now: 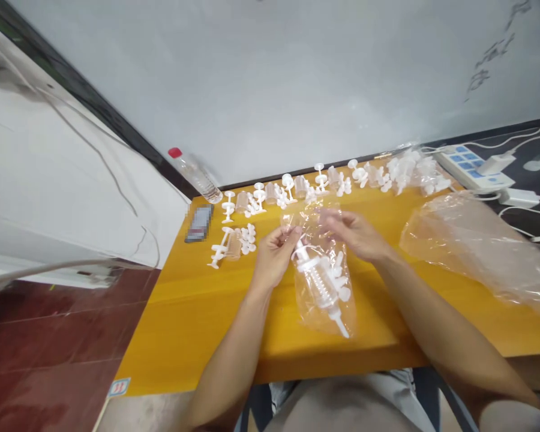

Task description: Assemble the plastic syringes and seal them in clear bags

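Over the middle of a yellow table [198,312], both my hands grip the top of a small clear plastic bag [324,294]. My left hand [274,255] pinches the bag's left edge with closed fingers. My right hand [357,234] holds the right edge near the opening. Inside the bag hang white plastic parts [321,279], among them a ribbed cylinder and a plunger-like stem. The bag's bottom hangs just above the tabletop.
Several white plastic parts and small clear cups [297,189] lie in a row along the table's far edge. A water bottle [195,174] lies at the back left by a dark phone [199,223]. A large clear bag [477,252] sits right, a power strip [472,168] behind it.
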Motion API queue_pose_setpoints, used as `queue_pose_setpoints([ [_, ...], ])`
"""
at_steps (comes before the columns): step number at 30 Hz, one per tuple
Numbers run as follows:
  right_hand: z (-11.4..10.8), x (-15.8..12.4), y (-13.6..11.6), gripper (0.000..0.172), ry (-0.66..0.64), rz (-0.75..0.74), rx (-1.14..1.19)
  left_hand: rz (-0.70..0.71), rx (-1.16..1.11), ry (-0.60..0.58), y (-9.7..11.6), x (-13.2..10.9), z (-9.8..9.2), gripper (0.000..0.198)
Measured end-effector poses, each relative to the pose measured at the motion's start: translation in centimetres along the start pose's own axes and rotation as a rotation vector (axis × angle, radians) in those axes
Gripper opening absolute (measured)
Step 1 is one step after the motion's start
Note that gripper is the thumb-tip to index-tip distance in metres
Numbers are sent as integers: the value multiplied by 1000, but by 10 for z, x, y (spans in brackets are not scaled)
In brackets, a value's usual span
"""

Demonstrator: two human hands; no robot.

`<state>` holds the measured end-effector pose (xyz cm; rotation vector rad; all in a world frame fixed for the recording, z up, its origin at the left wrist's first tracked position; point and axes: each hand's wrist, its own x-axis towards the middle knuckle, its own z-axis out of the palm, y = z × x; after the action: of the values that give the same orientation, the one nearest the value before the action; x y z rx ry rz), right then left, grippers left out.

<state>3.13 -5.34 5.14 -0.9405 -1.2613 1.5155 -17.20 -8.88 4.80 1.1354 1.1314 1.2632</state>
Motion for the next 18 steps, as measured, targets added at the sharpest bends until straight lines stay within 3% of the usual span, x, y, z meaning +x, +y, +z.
queue_pose_setpoints([
  [4, -2, 1, 34, 37, 10, 96, 43, -92, -46, -23, -22, 9, -10, 40],
  [6, -4, 6, 44, 40, 28, 115, 63, -147, -58, -47, -29, 16, -15, 48],
  [13, -15, 19, 65, 43, -10, 138, 129, -238, -82, -57, -49, 31, -31, 52],
  [18, -21, 21, 74, 32, -15, 228, 155, -266, -94, -76, -64, 34, -37, 60],
])
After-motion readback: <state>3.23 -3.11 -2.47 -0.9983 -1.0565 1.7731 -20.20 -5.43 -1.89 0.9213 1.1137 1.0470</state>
